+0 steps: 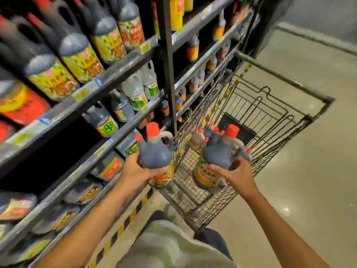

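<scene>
- Left hand (135, 171) grips a dark jug (157, 153) beside the cart's (280, 117) near-left corner.
- Right hand (236, 176) grips a 2nd jug (216, 161) inside the cart.

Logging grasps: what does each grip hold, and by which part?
Left grip holds the left dark bottle round its body; right grip holds the right dark bottle round its body.

Each hand (135, 171) grips bottle (156, 151), cart (270, 120)
</scene>
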Available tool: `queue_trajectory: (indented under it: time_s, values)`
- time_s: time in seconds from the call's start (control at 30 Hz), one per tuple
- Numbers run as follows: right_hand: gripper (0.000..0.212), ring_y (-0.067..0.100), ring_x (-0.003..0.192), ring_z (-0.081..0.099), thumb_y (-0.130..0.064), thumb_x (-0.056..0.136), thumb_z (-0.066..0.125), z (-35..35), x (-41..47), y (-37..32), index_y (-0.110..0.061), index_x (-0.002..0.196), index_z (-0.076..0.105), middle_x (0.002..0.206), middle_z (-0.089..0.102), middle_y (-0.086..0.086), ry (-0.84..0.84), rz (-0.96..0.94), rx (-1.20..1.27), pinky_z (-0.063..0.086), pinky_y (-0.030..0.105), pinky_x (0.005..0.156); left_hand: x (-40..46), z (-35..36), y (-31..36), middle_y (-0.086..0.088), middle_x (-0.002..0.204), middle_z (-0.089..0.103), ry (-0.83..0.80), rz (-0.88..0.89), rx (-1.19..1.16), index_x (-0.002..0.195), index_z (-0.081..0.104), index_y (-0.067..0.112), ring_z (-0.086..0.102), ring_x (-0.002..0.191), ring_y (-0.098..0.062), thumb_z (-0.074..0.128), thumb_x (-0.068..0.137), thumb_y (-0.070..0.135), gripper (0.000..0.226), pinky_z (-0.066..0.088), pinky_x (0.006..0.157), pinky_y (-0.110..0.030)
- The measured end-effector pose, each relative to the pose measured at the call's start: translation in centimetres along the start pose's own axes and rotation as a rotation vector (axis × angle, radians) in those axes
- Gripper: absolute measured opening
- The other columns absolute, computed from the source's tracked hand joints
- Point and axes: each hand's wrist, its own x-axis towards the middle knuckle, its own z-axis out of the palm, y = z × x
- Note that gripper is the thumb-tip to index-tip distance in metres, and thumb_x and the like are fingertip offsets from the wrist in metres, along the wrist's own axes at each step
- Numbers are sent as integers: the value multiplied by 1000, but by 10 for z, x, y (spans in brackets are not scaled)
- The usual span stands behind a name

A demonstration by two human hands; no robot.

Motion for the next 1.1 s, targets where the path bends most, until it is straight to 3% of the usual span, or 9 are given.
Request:
queue_trajectory:
  time_s: [0.1, 0.2, 0.27, 0.3, 0.37, 0.6, 0.77, 0.9, 1.1]
  values:
    - [60, 25, 89, 71, -56, 65, 89, -10, -13, -10, -12, 100, 68, 95, 73, 12, -68, -69, 21, 58, 47, 73, -36, -1, 10, 4, 116, 74, 89, -10, -42, 119, 67, 25, 71, 108, -19, 100, 44, 43, 84, 57, 93, -48]
    - [68, 36, 94, 66, -48, 69, 90, -17, -28, -18, 6, 100, 62, 95, 65, 31, -150, -132, 56, 55, 53, 76, -76, 0, 17, 7, 118, 74, 178, 11, -97, 120, 66, 28, 71, 107, -17, 98, 36, 54, 93, 57, 93, -47]
    - [32, 8, 83, 71, -22, 74, 89, -21, -38, -28, -8, 93, 67, 83, 74, 3, -218, -108, 101, 57, 26, 66, -105, 1, 21, 6, 119, 73, 260, 17, -120, 121, 66, 27, 71, 108, -17, 98, 35, 54, 96, 57, 93, -46]
    - [27, -5, 79, 69, -12, 75, 87, -21, -41, -30, -20, 91, 66, 79, 74, -12, -254, -130, 116, 53, 14, 64, -119, -1, 19, 5, 121, 73, 291, 30, -138, 122, 66, 26, 70, 109, -18, 98, 34, 56, 98, 56, 93, -47]
    - [34, -12, 78, 67, -6, 76, 85, -19, -50, -37, -27, 92, 64, 80, 73, -29, -347, -179, 124, 50, 8, 65, -149, -5, 16, 2, 120, 73, 356, 37, -182, 122, 66, 22, 71, 108, -19, 98, 30, 58, 104, 56, 90, -45]
    - [41, 13, 99, 73, -22, 72, 86, 23, -98, -73, -15, 110, 69, 106, 77, -5, -604, -267, 156, 58, 24, 75, -255, -36, -5, 5, 115, 75, 548, 16, -271, 118, 66, 25, 72, 104, -15, 100, 47, 32, 79, 58, 88, -42]
    - [45, 9, 97, 73, -27, 70, 83, 76, -149, -111, -19, 111, 67, 105, 76, -13, -766, -333, 102, 58, 21, 75, -328, -78, -35, 7, 111, 74, 704, 30, -367, 111, 65, 30, 71, 101, -11, 100, 41, 34, 79, 58, 81, -33]
    - [46, 11, 97, 73, -29, 69, 84, 135, -204, -139, -19, 112, 68, 105, 77, -8, -852, -405, 83, 58, 22, 73, -392, -123, -67, 17, 100, 75, 789, 76, -425, 110, 64, 30, 72, 94, -3, 94, 53, 20, 66, 58, 73, -23]
    - [52, 7, 95, 73, -40, 65, 87, 238, -311, -179, -22, 109, 68, 102, 77, -12, -958, -507, 30, 59, 25, 73, -499, -204, -118, 9, 115, 71, 928, 91, -401, 110, 63, 34, 69, 103, -11, 94, 60, 13, 62, 57, 88, -36]
